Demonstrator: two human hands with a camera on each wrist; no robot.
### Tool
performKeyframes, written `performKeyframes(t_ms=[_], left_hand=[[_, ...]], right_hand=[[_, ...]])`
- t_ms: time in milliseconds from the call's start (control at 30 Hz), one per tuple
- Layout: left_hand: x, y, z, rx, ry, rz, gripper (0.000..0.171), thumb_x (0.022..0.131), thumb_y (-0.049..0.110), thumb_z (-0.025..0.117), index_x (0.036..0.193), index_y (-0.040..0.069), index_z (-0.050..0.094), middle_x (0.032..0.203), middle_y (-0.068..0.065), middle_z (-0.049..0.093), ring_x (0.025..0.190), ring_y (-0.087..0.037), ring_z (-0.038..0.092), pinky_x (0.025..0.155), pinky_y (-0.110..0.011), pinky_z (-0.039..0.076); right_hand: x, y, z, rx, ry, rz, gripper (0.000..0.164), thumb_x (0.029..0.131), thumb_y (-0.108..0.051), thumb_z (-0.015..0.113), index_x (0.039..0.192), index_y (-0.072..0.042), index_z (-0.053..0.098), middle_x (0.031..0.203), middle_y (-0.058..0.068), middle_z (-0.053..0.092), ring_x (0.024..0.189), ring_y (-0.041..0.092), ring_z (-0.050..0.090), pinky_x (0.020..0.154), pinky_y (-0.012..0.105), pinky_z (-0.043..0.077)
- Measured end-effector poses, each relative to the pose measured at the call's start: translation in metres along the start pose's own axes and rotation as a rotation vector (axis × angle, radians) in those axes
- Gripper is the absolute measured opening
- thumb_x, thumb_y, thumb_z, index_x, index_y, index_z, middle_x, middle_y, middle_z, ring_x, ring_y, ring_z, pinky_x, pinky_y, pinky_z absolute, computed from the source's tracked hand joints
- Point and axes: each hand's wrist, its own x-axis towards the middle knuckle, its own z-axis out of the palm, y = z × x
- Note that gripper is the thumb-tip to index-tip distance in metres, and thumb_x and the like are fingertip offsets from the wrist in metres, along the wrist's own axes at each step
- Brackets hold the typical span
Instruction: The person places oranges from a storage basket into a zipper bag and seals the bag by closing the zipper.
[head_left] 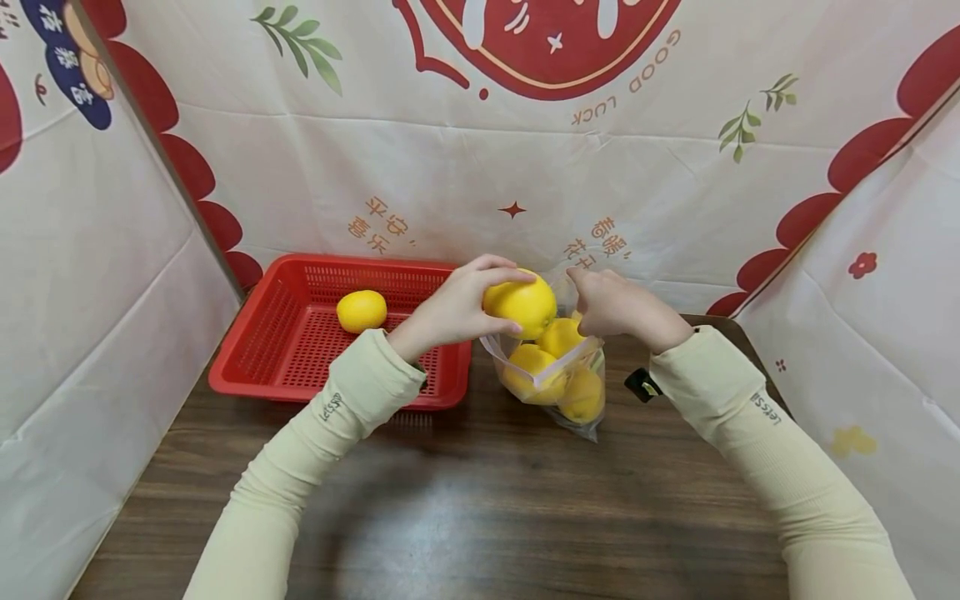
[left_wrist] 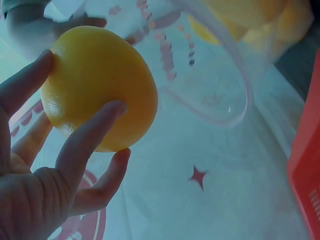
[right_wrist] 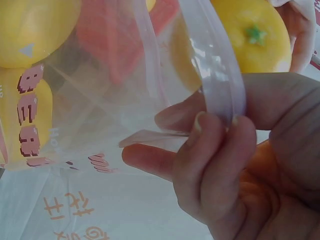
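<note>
Between the fingers and thumb of my left hand [head_left: 465, 304] is a yellow lemon [head_left: 527, 307], held at the mouth of a clear zip-top plastic bag [head_left: 572, 364]. The left wrist view shows the fingertips spread round this lemon [left_wrist: 102, 90]. My right hand [head_left: 618, 308] pinches the bag's rim on its right side; in the right wrist view, thumb and fingers [right_wrist: 189, 150] grip the pinkish zip strip [right_wrist: 220, 65]. Inside the bag are several more lemons [head_left: 582, 396], seen through the plastic.
Left of the bag stands a red slotted plastic basket [head_left: 225, 379] with one lemon [head_left: 362, 311] in it. Both are on a dark wooden table [head_left: 525, 517]. Printed white cloth [head_left: 450, 183] encloses the back and sides. A small black object [head_left: 642, 385] shows by the right wrist.
</note>
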Motion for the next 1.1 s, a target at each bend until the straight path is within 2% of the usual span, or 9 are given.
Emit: performKeyframes(t_ms=[200,367,567,800,967,1100], left_hand=[[0.005,0.002,0.022,0.005,-0.093,-0.027,0.055,0.072,0.02,0.077,0.123,0.017,0.057,0.129,-0.005,0.046,0.116,-0.018,0.043,0.094,-0.029,0.04],[0.007,-0.001,0.037,0.032,-0.173,-0.05,0.054,0.073,0.021,0.075,0.123,0.02,0.057,0.132,-0.005,0.044,0.119,-0.02,0.041,0.095,-0.033,0.04],[0.01,-0.003,0.047,0.069,-0.215,-0.034,0.057,0.073,0.025,0.076,0.126,0.019,0.055,0.131,-0.006,0.045,0.117,-0.022,0.042,0.095,-0.035,0.039],[0.015,-0.005,0.044,0.109,-0.191,-0.017,0.074,0.068,0.033,0.078,0.133,0.018,0.047,0.14,-0.003,0.041,0.129,-0.021,0.034,0.104,-0.041,0.03],[0.014,-0.007,0.036,0.095,-0.179,-0.032,0.072,0.069,0.03,0.078,0.133,0.016,0.047,0.138,-0.003,0.042,0.127,-0.018,0.036,0.101,-0.036,0.034],[0.012,-0.013,0.025,0.083,-0.153,-0.075,0.073,0.069,0.03,0.079,0.134,0.016,0.046,0.14,-0.005,0.039,0.129,-0.019,0.033,0.102,-0.036,0.034]], right_hand=[[0.0,0.0,0.0,0.001,0.012,0.0,0.074,0.068,0.006,0.056,0.136,0.01,0.025,0.085,0.013,0.057,0.062,0.02,0.053,0.051,0.027,0.045],[-0.001,-0.002,0.0,0.015,0.008,0.001,0.074,0.068,0.007,0.055,0.135,0.01,0.024,0.089,0.016,0.059,0.061,0.019,0.055,0.05,0.027,0.047],[-0.001,-0.002,-0.001,-0.014,0.025,-0.021,0.073,0.067,0.006,0.054,0.134,0.012,0.026,0.086,0.014,0.059,0.065,0.02,0.053,0.052,0.027,0.045],[-0.004,-0.002,-0.003,-0.013,0.012,-0.034,0.074,0.069,0.006,0.055,0.136,0.012,0.023,0.078,0.01,0.056,0.059,0.018,0.05,0.051,0.027,0.043],[-0.006,-0.001,-0.005,-0.016,0.024,-0.044,0.075,0.069,0.005,0.057,0.135,0.013,0.023,0.083,0.012,0.058,0.063,0.019,0.053,0.055,0.029,0.044],[-0.006,0.002,-0.007,0.014,0.012,-0.03,0.077,0.068,0.006,0.057,0.137,0.012,0.021,0.089,0.016,0.058,0.059,0.018,0.055,0.053,0.029,0.046]])
